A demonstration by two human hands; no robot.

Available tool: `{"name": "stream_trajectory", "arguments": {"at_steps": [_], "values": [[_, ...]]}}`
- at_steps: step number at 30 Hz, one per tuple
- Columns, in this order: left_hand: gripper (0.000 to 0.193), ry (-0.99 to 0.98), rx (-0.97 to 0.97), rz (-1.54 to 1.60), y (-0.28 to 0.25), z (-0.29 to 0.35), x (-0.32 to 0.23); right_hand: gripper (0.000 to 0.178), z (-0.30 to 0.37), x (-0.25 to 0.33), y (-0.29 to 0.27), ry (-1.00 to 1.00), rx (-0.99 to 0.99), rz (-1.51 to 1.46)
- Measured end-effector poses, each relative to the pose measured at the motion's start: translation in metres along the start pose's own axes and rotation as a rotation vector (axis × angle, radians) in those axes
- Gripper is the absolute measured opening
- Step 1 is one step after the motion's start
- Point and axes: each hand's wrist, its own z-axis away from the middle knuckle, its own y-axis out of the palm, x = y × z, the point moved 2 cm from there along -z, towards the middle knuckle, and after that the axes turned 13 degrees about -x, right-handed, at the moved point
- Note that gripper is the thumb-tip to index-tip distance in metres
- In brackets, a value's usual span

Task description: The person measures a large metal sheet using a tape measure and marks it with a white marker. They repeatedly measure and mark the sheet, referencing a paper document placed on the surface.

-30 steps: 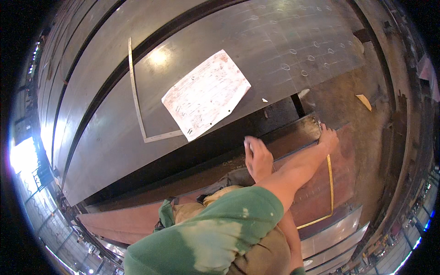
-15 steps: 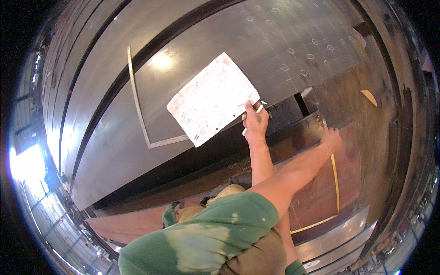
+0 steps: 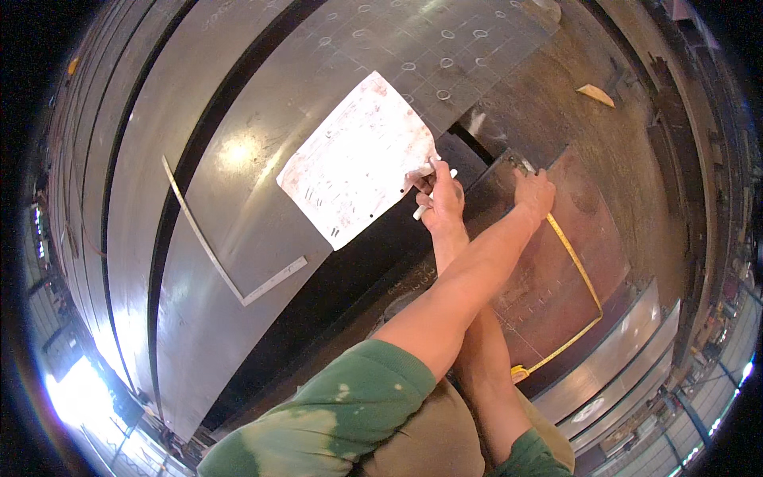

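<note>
Your right hand point(image 3: 443, 195) closes around short white sticks point(image 3: 421, 211) at the corner of the smudged white paper sheet point(image 3: 358, 159), which overlies the grey steel plate point(image 3: 258, 215). Your left hand point(image 3: 534, 193), its grip impossible to tell, meets the reddish-brown steel plate point(image 3: 548, 266) near the yellow tape blade point(image 3: 579, 266), which extends from its rounded yellow case point(image 3: 519, 374).

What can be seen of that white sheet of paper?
The sheet of paper is white, thin and roughly rectangular, with reddish-brown smudges, dark marks and two dark spots by its lower-right edge. It lies slanted on a grey metal plate, glare washing out much of its middle. The right hand overlaps its right-hand edge; whether it grips the paper is unclear.
</note>
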Motion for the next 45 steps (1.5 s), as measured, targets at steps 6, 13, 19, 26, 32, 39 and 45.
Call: {"name": "stream_trajectory", "arguments": {"at_steps": [6,13,19,26,32,39,45], "values": [[0.027,-0.021,-0.022,-0.034,0.008,0.007,0.017,0.026,-0.002,-0.015,0.002,-0.037,-0.058,-0.016],[0.025,-0.021,-0.049,-0.031,0.007,0.009,0.023,0.026,-0.008,-0.019,0.002,-0.106,-0.091,0.036],[0.023,0.003,-0.047,-0.028,0.009,0.003,0.013,0.029,-0.01,-0.013,-0.002,-0.21,-0.156,0.14],[0.023,0.009,-0.037,-0.019,0.01,0.002,0.016,0.035,-0.014,-0.014,-0.004,-0.247,-0.136,0.218],[0.023,0.0,-0.038,-0.047,0.011,0.002,0.019,0.051,-0.006,-0.018,-0.002,-0.259,-0.086,0.204],[0.023,0.01,-0.038,-0.041,0.013,0.004,0.017,0.064,-0.001,-0.033,-0.017,-0.315,-0.069,0.202],[0.025,-0.001,-0.034,-0.014,0.01,0.004,0.018,0.065,0.003,-0.054,-0.038,-0.409,-0.077,0.285]]}}
